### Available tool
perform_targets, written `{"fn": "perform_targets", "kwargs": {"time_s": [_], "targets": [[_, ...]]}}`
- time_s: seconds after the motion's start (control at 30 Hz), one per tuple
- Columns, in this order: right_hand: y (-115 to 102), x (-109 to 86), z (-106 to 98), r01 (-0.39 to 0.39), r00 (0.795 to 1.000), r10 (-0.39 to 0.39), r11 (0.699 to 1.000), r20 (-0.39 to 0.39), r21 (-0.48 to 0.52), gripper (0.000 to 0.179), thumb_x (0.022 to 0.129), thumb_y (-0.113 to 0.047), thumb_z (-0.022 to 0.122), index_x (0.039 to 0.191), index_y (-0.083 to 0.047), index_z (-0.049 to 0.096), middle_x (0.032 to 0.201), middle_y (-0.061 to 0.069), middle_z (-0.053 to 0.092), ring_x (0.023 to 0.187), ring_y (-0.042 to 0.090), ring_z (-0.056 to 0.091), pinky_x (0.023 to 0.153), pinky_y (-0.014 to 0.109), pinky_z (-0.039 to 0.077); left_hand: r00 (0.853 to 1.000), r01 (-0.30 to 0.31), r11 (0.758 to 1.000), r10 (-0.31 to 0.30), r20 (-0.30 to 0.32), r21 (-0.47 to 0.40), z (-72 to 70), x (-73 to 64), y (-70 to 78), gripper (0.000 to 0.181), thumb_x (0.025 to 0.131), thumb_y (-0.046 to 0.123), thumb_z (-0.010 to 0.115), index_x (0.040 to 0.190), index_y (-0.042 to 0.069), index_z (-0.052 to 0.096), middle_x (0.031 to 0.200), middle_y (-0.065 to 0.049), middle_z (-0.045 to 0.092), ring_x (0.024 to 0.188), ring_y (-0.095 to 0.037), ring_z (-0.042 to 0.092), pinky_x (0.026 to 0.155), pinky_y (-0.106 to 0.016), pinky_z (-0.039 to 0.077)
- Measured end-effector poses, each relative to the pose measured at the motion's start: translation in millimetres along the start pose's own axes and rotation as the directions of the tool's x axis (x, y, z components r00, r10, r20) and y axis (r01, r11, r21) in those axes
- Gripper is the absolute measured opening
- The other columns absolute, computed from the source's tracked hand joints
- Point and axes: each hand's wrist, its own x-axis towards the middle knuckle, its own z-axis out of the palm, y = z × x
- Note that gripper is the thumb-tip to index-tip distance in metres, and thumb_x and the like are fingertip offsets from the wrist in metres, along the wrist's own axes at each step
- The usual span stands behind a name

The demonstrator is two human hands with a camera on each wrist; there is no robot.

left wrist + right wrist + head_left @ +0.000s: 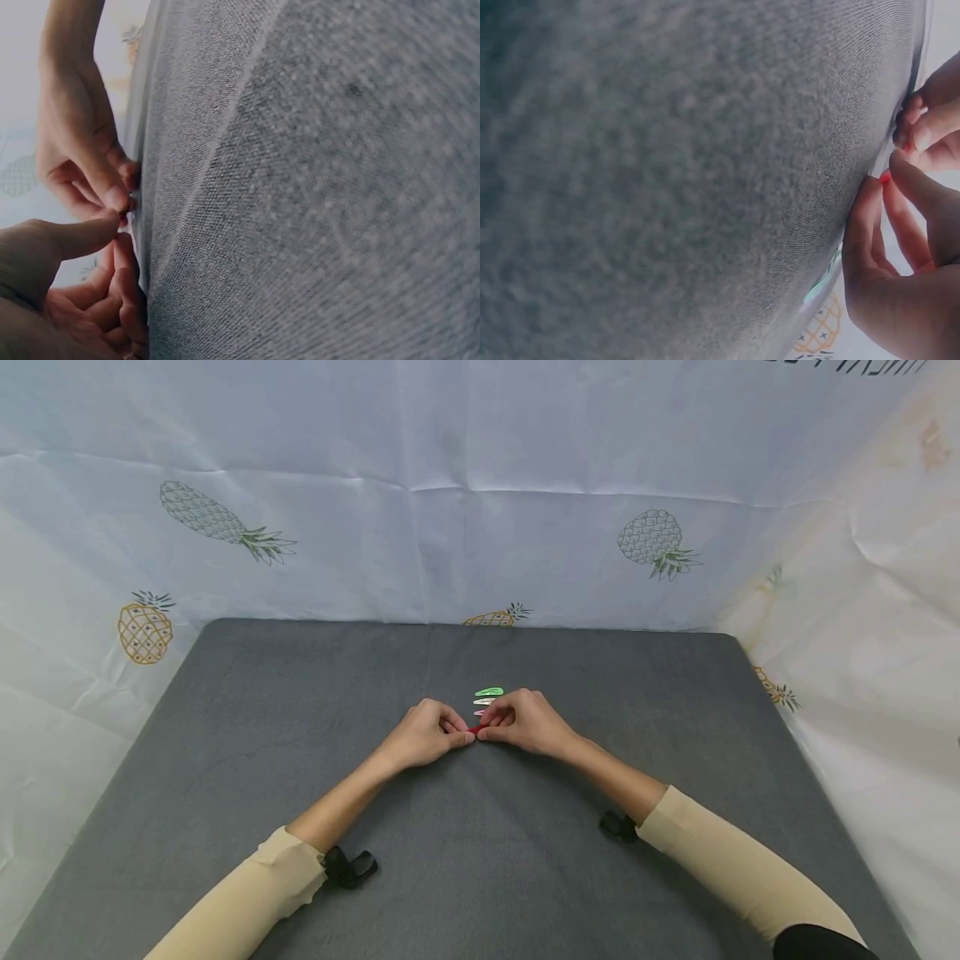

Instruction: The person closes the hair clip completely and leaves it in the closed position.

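Over the middle of the table, both hands meet at a small red hair clip (476, 728). My left hand (423, 735) pinches its left end between thumb and fingers, and my right hand (528, 724) pinches the right end. Only a sliver of red clip (886, 177) shows between the fingertips in the right wrist view. Just beyond, a green snap hair clip (489, 692), a pale cream one (483, 702) and a pink one (478, 712) lie in a column. The right fingers partly cover the pink and cream clips.
A dark grey cloth covers the table (300, 693). Behind and beside it hangs a white curtain (360, 552) printed with pineapples. Black straps (349, 867) dangle near both sleeve cuffs.
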Motion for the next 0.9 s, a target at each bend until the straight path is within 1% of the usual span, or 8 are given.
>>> {"fn": "perform_targets", "kwargs": {"time_s": [0.1, 0.23, 0.37, 0.5, 0.63, 0.73, 0.9], "targets": [[0, -0.3, 0, -0.01, 1.0, 0.01, 1.0, 0.0, 0.022, 0.013, 0.095, -0.02, 0.086, 0.104, -0.012, 0.084, 0.09, 0.002, 0.082, 0.07, 0.005, 0.07, 0.068, 0.022, 0.056, 1.0, 0.001, 1.0, -0.001, -0.003, -0.016, -1.3, -0.4, 0.1, 0.013, 0.098, 0.015, 0.081, 0.093, 0.003, 0.082, 0.08, -0.009, 0.077, 0.063, -0.007, 0.058, 0.062, -0.027, 0.047], [1, -0.7, 0, -0.012, 1.0, 0.012, 0.998, -0.002, 0.066, 0.012, 0.097, -0.016, 0.084, 0.107, -0.009, 0.082, 0.09, 0.004, 0.081, 0.07, 0.006, 0.07, 0.067, 0.023, 0.056, 1.0, -0.015, 0.999, 0.015, -0.007, -0.037, -1.6, 0.5, -0.1, 0.011, 0.098, 0.013, 0.08, 0.093, 0.003, 0.081, 0.082, -0.008, 0.077, 0.064, -0.007, 0.058, 0.062, -0.025, 0.046], [1, -1.0, 0, -0.012, 1.0, 0.014, 0.995, -0.016, 0.101, 0.01, 0.099, -0.012, 0.08, 0.107, -0.007, 0.082, 0.088, 0.006, 0.08, 0.07, 0.008, 0.07, 0.066, 0.024, 0.056, 0.999, -0.028, 0.998, 0.026, -0.035, -0.049, -1.6, 0.7, 2.0, 0.01, 0.099, 0.012, 0.08, 0.093, 0.003, 0.079, 0.082, -0.007, 0.075, 0.061, -0.007, 0.055, 0.06, -0.023, 0.043], [-2, -1.8, 0, -0.007, 0.998, 0.013, 0.995, -0.059, 0.101, 0.006, 0.099, -0.011, 0.079, 0.102, -0.008, 0.082, 0.085, 0.006, 0.079, 0.067, 0.009, 0.069, 0.063, 0.025, 0.055, 0.995, -0.044, 0.998, 0.039, -0.09, -0.048, -2.0, 0.7, 5.8, 0.009, 0.098, 0.012, 0.08, 0.091, 0.006, 0.078, 0.081, -0.007, 0.075, 0.054, -0.008, 0.049, 0.054, -0.023, 0.038], [-6, -2.7, 0, -0.002, 0.995, 0.013, 0.995, -0.103, 0.101, 0.005, 0.097, -0.012, 0.081, 0.098, -0.007, 0.081, 0.082, 0.006, 0.079, 0.065, 0.009, 0.068, 0.061, 0.024, 0.054, 0.99, -0.061, 0.997, 0.055, -0.132, -0.048, -3.1, 2.0, 8.7, 0.008, 0.098, 0.011, 0.079, 0.09, 0.009, 0.078, 0.078, -0.005, 0.074, 0.053, -0.009, 0.046, 0.052, -0.024, 0.036], [-10, -3.6, -1, 0.001, 0.993, 0.01, 0.995, -0.121, 0.095, 0.005, 0.097, -0.012, 0.081, 0.096, -0.007, 0.081, 0.082, 0.006, 0.078, 0.064, 0.008, 0.067, 0.06, 0.023, 0.054, 0.987, -0.069, 0.996, 0.062, -0.145, -0.048, -4.0, 2.7, 10.1, 0.008, 0.096, 0.01, 0.079, 0.089, 0.009, 0.078, 0.078, -0.005, 0.074, 0.053, -0.009, 0.047, 0.052, -0.024, 0.037], [-15, -5.4, -1, 0.014, 0.991, -0.004, 0.998, -0.136, 0.068, 0.005, 0.097, -0.011, 0.08, 0.094, -0.007, 0.08, 0.081, 0.005, 0.077, 0.063, 0.006, 0.065, 0.061, 0.022, 0.053, 0.987, -0.067, 0.997, 0.06, -0.147, -0.041, -3.9, 2.8, 11.1, 0.008, 0.096, 0.01, 0.079, 0.088, 0.01, 0.078, 0.077, -0.005, 0.074, 0.054, -0.009, 0.049, 0.052, -0.025, 0.038]]}}
